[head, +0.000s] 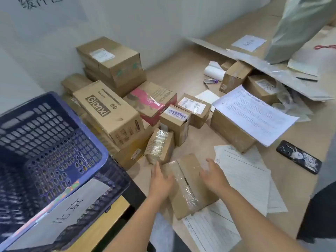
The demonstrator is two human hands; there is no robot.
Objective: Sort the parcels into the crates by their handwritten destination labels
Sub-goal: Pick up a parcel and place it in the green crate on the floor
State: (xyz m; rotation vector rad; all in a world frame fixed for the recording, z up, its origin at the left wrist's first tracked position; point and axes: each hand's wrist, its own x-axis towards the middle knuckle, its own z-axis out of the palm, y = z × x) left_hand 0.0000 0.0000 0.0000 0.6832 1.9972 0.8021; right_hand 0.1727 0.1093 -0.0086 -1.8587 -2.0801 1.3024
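Observation:
A flat taped cardboard parcel [189, 186] lies on the wooden table in front of me, its top face showing tape and no label. My left hand [161, 180] lies with straight fingers against its left edge. Over its right side my right hand [212, 176] hovers with fingers spread; whether it touches is unclear. A blue perforated crate [54, 151] stands at the left with a handwritten paper label [67, 213] on its near wall. Nothing is visible inside the crate.
Several cardboard parcels are piled behind, among them a Gionxi box [109, 113], a pink-printed box [151, 102] and a small tape-wrapped one [161, 145]. Forms [252, 113] cover a box at right. A black phone [299, 157] lies near the table's right edge.

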